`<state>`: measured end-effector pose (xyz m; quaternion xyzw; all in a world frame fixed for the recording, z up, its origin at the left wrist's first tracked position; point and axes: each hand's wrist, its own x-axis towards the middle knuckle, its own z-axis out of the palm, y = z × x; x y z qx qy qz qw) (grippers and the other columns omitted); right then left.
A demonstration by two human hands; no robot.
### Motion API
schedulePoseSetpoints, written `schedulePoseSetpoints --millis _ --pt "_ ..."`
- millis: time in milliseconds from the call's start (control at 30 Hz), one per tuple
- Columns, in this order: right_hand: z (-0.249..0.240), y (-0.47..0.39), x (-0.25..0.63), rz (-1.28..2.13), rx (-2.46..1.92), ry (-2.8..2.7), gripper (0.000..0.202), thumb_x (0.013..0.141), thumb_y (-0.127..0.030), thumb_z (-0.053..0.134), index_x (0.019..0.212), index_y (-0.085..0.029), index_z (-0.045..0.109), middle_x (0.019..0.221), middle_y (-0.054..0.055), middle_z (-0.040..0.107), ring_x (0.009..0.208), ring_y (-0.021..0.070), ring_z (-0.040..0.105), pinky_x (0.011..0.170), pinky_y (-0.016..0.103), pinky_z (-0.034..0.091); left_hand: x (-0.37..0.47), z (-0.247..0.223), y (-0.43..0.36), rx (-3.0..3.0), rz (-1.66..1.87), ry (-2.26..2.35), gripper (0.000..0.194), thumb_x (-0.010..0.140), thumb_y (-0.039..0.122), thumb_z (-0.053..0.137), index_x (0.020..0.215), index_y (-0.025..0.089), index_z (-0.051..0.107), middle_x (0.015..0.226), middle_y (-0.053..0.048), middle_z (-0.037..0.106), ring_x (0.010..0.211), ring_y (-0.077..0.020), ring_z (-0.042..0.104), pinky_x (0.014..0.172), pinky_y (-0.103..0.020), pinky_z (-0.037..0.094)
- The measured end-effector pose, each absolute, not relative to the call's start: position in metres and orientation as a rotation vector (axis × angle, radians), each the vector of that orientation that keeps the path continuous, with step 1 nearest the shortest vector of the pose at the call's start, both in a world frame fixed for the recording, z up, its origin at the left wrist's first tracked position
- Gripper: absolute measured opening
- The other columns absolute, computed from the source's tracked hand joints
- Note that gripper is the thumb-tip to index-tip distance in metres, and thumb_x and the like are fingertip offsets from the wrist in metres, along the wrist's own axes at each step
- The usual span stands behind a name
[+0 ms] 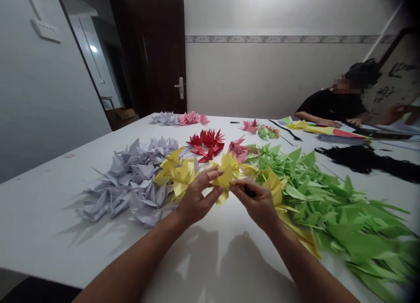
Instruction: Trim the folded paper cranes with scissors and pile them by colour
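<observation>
Just above the table I hold a yellow origami piece (224, 180) with pointed, petal-like tips. My left hand (198, 195) grips its left side, thumb below and fingers above. From the right, my right hand (254, 200) pinches its edge between thumb and forefinger. More yellow folded pieces (183, 177) lie beyond my left hand, against a heap of pale lilac origami (131, 176). Beside my right hand stand other yellow pieces (274, 187), next to a large spread of green origami (348, 224). Red pieces (208, 142) and pink pieces (238, 149) sit behind my hands.
At the far edge of the white table (42, 215) are lilac piles (166, 118) and pink piles (192, 118). A bundle of black strands (359, 158) lies on the right. A person in black (324, 103) leans over coloured papers (334, 131) at the far right.
</observation>
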<state>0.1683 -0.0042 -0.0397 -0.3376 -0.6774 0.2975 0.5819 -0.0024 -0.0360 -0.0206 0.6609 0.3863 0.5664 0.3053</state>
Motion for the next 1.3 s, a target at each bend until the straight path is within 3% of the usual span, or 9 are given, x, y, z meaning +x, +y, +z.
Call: schedulePoseSetpoints --millis 100,200,300,467,667,833,1000,1300 --pt "-0.038 -0.01 0.165 0.696 -0.755 -1.612 0.01 0.077 -0.03 0.066 0.078 -0.021 0.069 0.068 0.001 0.061 0.062 0.013 0.052 0.059 0.028 0.044 -0.003 -0.024 -0.033 1.662 1.378 1.017 0.039 0.075 0.022 0.069 0.113 0.023 0.065 0.126 -0.009 0.058 0.119 -0.022 0.052 0.085 -0.026 0.051" --pt "-0.035 -0.013 0.164 0.726 -0.772 -1.614 0.014 0.078 -0.034 0.065 0.08 -0.02 0.068 0.069 0.001 0.061 0.063 0.0133 0.052 0.06 0.028 0.044 -0.003 -0.028 -0.028 1.532 1.325 1.031 0.036 0.071 0.021 0.072 0.106 0.02 0.068 0.105 -0.007 0.067 0.093 -0.0176 0.063 0.076 -0.025 0.052" --pt "-0.031 -0.015 0.163 0.828 -0.896 -1.597 0.026 0.08 -0.044 0.061 0.085 -0.019 0.063 0.059 -0.003 0.05 0.054 0.0115 0.045 0.05 0.025 0.038 -0.004 -0.031 -0.024 1.413 1.389 1.086 0.027 0.067 0.021 0.075 0.093 0.016 0.07 0.087 -0.005 0.069 0.077 -0.0146 0.062 0.073 -0.024 0.051" --pt "-0.027 -0.019 0.161 1.142 -0.962 -1.619 0.029 0.086 -0.049 0.05 0.081 -0.02 0.049 0.061 -0.005 0.043 0.051 0.009 0.038 0.044 0.021 0.031 -0.007 -0.029 -0.018 1.3 1.579 1.13 0.031 0.068 0.02 0.073 0.099 0.015 0.068 0.095 -0.007 0.069 0.087 -0.0165 0.063 0.08 -0.026 0.05" --pt "-0.031 -0.022 0.156 1.344 -0.843 -1.762 0.028 0.084 -0.046 0.055 0.081 -0.018 0.057 0.064 -0.003 0.045 0.053 0.008 0.038 0.044 0.02 0.033 -0.006 -0.032 -0.021 1.495 1.659 1.125 0.034 0.064 0.007 0.069 0.096 0.02 0.071 0.104 -0.006 0.066 0.097 -0.0186 0.061 0.088 -0.028 0.049" --pt "-0.029 -0.024 0.155 1.55 -0.846 -1.597 0.036 0.076 -0.052 0.063 0.073 -0.018 0.052 0.059 -0.005 0.045 0.049 0.0077 0.042 0.045 0.021 0.035 -0.001 -0.028 -0.031 1.721 1.597 1.146 0.035 0.066 0.004 0.063 0.094 0.024 0.073 0.1 -0.006 0.067 0.097 -0.02 0.061 0.091 -0.032 0.048" --pt "-0.026 -0.025 0.156 1.601 -0.852 -1.523 0.04 0.071 -0.053 0.068 0.07 -0.017 0.051 0.057 -0.006 0.047 0.046 0.0067 0.042 0.042 0.021 0.035 0.001 -0.023 -0.035 1.878 1.577 1.159 0.034 0.07 0.005 0.06 0.096 0.023 0.072 0.098 -0.006 0.068 0.095 -0.0201 0.061 0.09 -0.032 0.047" --pt "-0.028 -0.023 0.159 1.642 -0.82 -1.48 0.038 0.075 -0.05 0.067 0.07 -0.016 0.052 0.058 -0.005 0.048 0.044 0.0051 0.042 0.038 0.018 0.034 0.004 -0.019 -0.039 1.854 1.551 1.118 0.033 0.069 0.005 0.06 0.093 0.024 0.073 0.098 -0.007 0.069 0.098 -0.0216 0.061 0.094 -0.034 0.046"
